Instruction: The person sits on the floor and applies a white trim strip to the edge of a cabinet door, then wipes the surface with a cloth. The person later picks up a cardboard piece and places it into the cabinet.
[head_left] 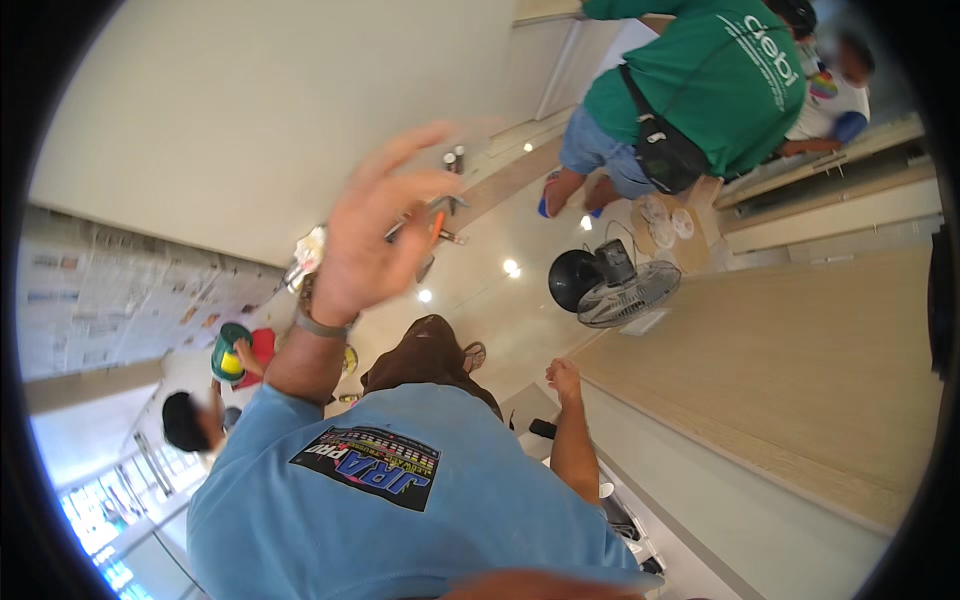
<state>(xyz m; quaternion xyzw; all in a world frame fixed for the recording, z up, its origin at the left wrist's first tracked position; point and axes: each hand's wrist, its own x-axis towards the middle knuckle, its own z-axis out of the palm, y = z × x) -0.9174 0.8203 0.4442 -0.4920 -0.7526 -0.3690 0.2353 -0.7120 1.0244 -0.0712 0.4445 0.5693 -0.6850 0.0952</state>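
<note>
The left hand is raised with its grip released, fingers spread, nothing held. The right hand is lowered beside the wooden panel; its grip cannot be told. A fan is set just beyond that panel.

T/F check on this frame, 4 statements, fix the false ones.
1. The left hand is up with its fingers spread. True.
2. The black fan stands on the wooden panel. False: it stands on the glossy floor beside the panel.
3. The person in the green shirt carries a black bag. True.
4. The left wrist is bare. False: a band sits around it.
</note>
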